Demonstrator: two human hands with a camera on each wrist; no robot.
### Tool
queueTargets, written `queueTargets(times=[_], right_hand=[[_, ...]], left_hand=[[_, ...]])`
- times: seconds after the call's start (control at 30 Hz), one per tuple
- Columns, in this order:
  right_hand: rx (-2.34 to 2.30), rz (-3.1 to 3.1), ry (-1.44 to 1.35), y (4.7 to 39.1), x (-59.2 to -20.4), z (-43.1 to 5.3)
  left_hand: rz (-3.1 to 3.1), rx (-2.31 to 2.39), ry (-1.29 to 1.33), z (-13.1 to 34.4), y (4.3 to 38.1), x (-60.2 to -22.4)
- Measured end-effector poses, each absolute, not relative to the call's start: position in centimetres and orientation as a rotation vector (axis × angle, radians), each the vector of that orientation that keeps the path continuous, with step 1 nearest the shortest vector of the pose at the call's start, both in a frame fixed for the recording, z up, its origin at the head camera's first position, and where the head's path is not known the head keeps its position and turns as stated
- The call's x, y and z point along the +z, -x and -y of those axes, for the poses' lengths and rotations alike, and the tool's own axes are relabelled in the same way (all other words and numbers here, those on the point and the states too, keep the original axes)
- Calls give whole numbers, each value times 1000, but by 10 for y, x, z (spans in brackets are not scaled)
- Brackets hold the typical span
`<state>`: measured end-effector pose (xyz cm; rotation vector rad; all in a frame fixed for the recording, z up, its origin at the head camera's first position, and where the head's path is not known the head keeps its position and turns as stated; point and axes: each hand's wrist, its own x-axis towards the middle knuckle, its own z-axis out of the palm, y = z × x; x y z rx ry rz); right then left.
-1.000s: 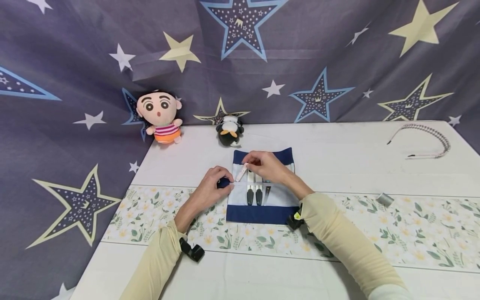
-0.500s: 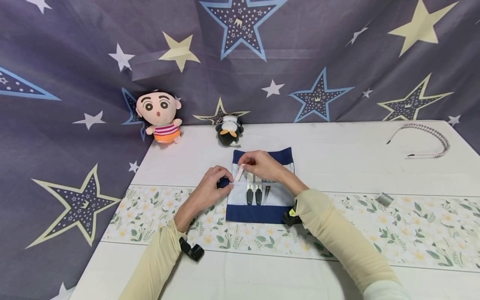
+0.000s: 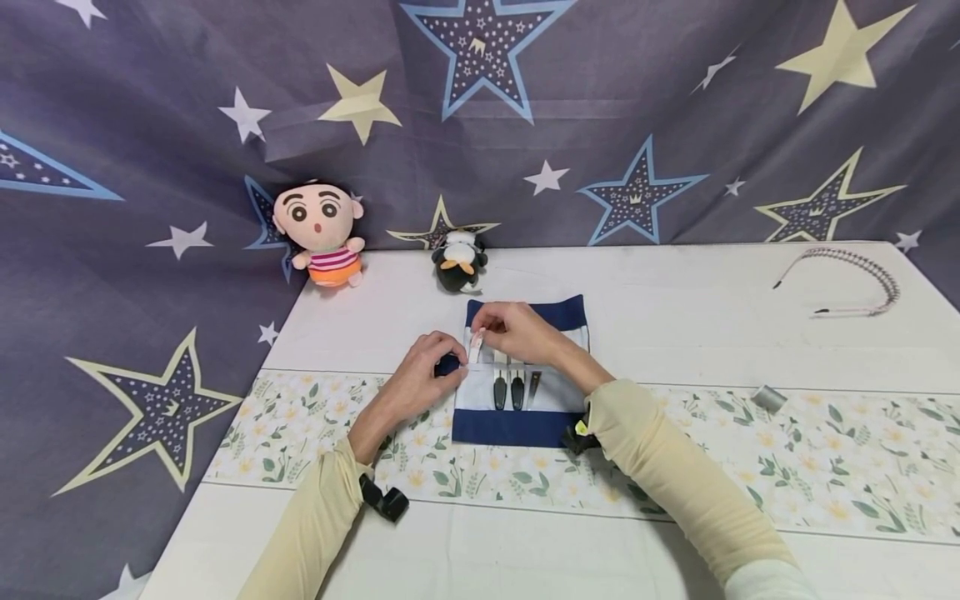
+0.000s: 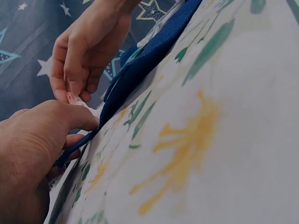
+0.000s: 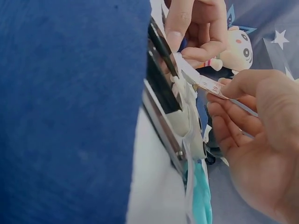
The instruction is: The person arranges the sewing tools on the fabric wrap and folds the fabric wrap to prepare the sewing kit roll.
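A dark-blue-edged fabric tool roll (image 3: 517,428) lies unfolded on the table, its light inside facing up. My left hand (image 3: 426,372) pinches its left edge, the thumb on top and a dark blue strip (image 4: 74,147) running under it. My right hand (image 3: 517,329) pinches the end of a white measuring tape (image 5: 210,86) printed with numbers. The tape's lower end meets the band across the roll, beside my left fingertips. Two black-handled tools (image 3: 500,392) and a slim metal tool (image 3: 534,388) sit under the band. A turquoise item (image 5: 201,196) shows in the right wrist view.
A plush doll (image 3: 324,237) and a penguin toy (image 3: 459,265) sit at the back left of the table. A headband (image 3: 862,260) lies at the back right, with a small grey spool-like cylinder (image 3: 769,399) nearer. A star-patterned curtain (image 3: 480,150) hangs behind.
My right hand has moved slightly left, and the measuring tape in it has swung from a slant to more nearly upright. My left hand has stayed at the roll's edge.
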<state>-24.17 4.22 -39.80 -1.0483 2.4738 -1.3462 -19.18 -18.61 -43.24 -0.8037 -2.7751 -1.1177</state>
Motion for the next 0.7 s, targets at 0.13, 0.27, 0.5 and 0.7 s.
queueTargets(times=[0.13, 0.27, 0.5, 0.7], right_hand=[[-1320, -2461, 1021, 243, -397, -42], [-1296, -2447, 1007, 244, -396, -41], [-1291, -2439, 986, 244, -396, -41], [-1290, -2441, 981, 245, -398, -38]], left_hand=[[2793, -1119, 786, 186, 192, -433], [2800, -1124, 780, 186, 192, -432], [2806, -1120, 784, 185, 193, -429], [2817, -1103, 777, 186, 194, -429]])
